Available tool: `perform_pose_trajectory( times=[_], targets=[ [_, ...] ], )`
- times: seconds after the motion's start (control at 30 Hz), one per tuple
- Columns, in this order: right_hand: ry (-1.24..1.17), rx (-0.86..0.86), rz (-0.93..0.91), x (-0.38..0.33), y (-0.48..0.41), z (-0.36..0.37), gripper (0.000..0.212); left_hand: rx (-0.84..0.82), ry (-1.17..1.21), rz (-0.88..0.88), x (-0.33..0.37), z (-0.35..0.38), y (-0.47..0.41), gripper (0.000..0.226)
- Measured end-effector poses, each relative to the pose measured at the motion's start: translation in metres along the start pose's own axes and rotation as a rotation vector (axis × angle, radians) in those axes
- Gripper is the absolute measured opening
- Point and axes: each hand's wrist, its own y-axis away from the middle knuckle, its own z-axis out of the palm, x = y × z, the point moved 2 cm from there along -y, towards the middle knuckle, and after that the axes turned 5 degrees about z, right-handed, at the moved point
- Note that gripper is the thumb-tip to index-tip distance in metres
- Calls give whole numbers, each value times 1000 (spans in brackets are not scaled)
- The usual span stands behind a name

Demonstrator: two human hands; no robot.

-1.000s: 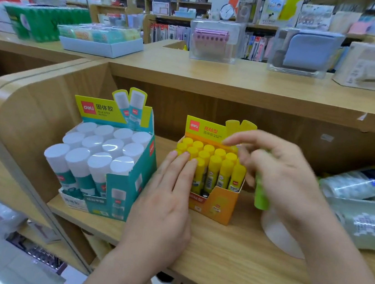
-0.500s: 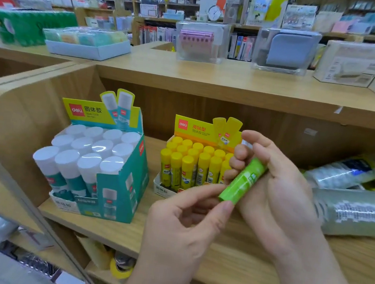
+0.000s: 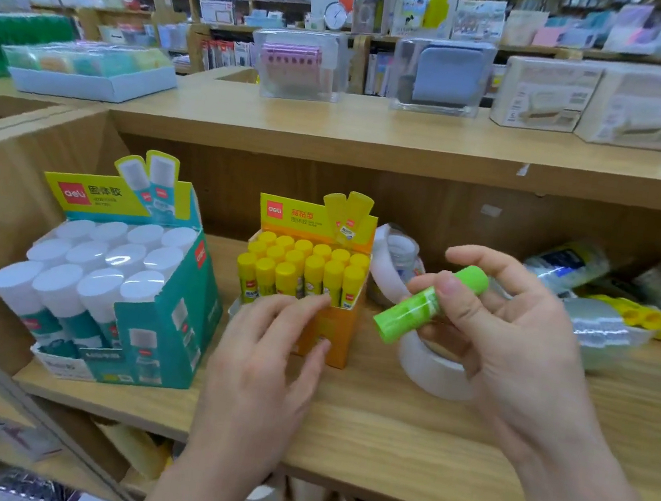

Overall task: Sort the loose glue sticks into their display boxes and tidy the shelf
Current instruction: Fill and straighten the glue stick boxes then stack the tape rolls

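Green glue stick [image 3: 431,305] sits pinched in the right hand [image 3: 517,350], with the thumb pressed across its middle and the fingers curled behind it. The stick is tilted, its cap end up to the right by the forefinger and its base down to the left. It hangs in the air above the shelf [image 3: 381,425], just right of the orange display box [image 3: 340,335].

Under that hand a white tape roll [image 3: 430,375] lies on the shelf board, partly hidden by the palm. The left hand [image 3: 263,367] holds nothing. Its fingers are loosely spread and reach toward the front of the orange display box, with the forefinger tip level with the front row. Whether it touches the box I cannot tell.

The box is packed with upright yellow glue sticks [image 3: 301,267] in tight rows. Well to its left stands a teal display box [image 3: 169,313], filled with larger white-capped glue sticks [image 3: 109,259]. Behind the orange box, at its right corner, a second tape roll [image 3: 394,267] leans upright.

Farther right along the shelf lie plastic-wrapped rolls [image 3: 603,336] and a few loose yellow sticks [image 3: 639,316], blurred. On the top board [image 3: 378,130] above stand two clear cases [image 3: 298,65] and pale cartons [image 3: 543,93].
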Motion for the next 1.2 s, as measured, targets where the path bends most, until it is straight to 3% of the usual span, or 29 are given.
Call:
perform_pose_trajectory(
  times=[0.07, 0.13, 0.23, 0.3, 0.43, 0.57, 0.7, 0.83, 0.97, 1.03, 1.2],
  targets=[
    [-82, 20, 43, 3, 5, -7, 20, 84, 92, 78, 16, -2, 0, 33],
    [-201, 5, 95, 5, 11, -12, 20, 75, 431, 79, 41, -2, -1, 29],
    [-311, -33, 158, 5, 24, -24, 25, -68, 1016, -141, 75, 9, -6, 30],
    [-333, -44, 177, 2, 34, -36, 28, -108, 1221, -262, 92, 21, -7, 26],
    [-262, -19, 141, -15, 52, -79, 29, -124, 1271, -297, 125, 40, -5, 24],
    [-114, 140, -21, -40, 73, -137, 31, -166, 1291, -302, 165, 68, -1, 20],
    [120, 394, -293, -78, 98, -206, 28, -289, 1135, -180, 216, 103, 0, 31],
    [425, 553, -459, -105, 112, -276, 21, -204, 537, 255, 252, 135, -8, 35],
    [661, 490, -464, -97, 102, -314, 34, -246, 206, 454, 271, 172, -16, 47],
    [825, 426, -477, -90, 97, -320, 31, -309, 98, 506, 274, 187, -18, 51],
    [1034, 346, -541, -79, 85, -328, 21, -310, 54, 527, 276, 196, -19, 49]
  ],
)
